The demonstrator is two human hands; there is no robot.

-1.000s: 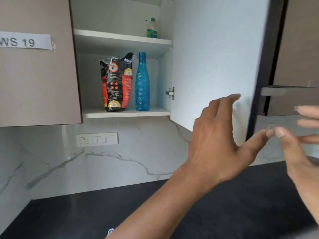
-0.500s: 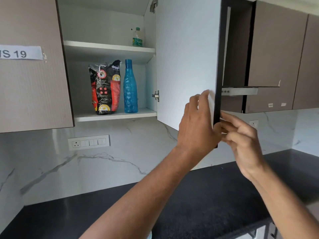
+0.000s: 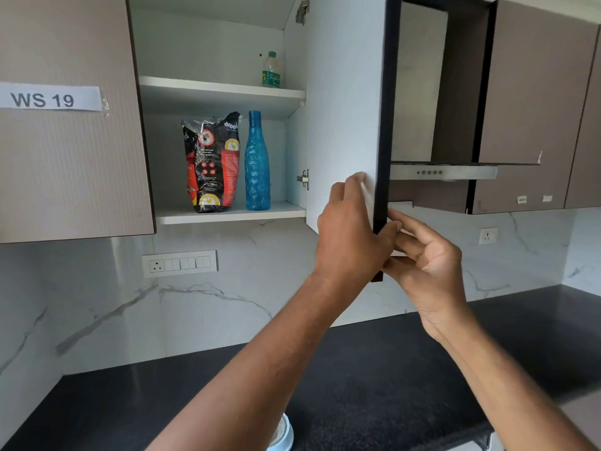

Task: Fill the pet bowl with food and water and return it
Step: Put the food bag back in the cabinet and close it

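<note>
A black and red pet food bag [image 3: 213,162] stands on the lower shelf of the open wall cabinet, with a tall blue water bottle [image 3: 258,162] right beside it. The white-lined cabinet door [image 3: 344,102] stands swung out towards me. My left hand [image 3: 349,236] presses on its inner face near the lower corner. My right hand [image 3: 426,255] pinches the dark outer edge from the other side. Part of a light blue pet bowl [image 3: 283,434] shows on the black counter, mostly hidden under my left forearm.
A small clear bottle with a green label [image 3: 272,70] sits on the upper shelf. A switch panel [image 3: 179,264] is on the marble backsplash. A range hood [image 3: 444,172] hangs right of the door. A closed door carries a label, WS 19 [image 3: 48,99].
A second ago both hands hovered apart in front of the door. They have since closed on its lower edge, and my view has shifted right.
</note>
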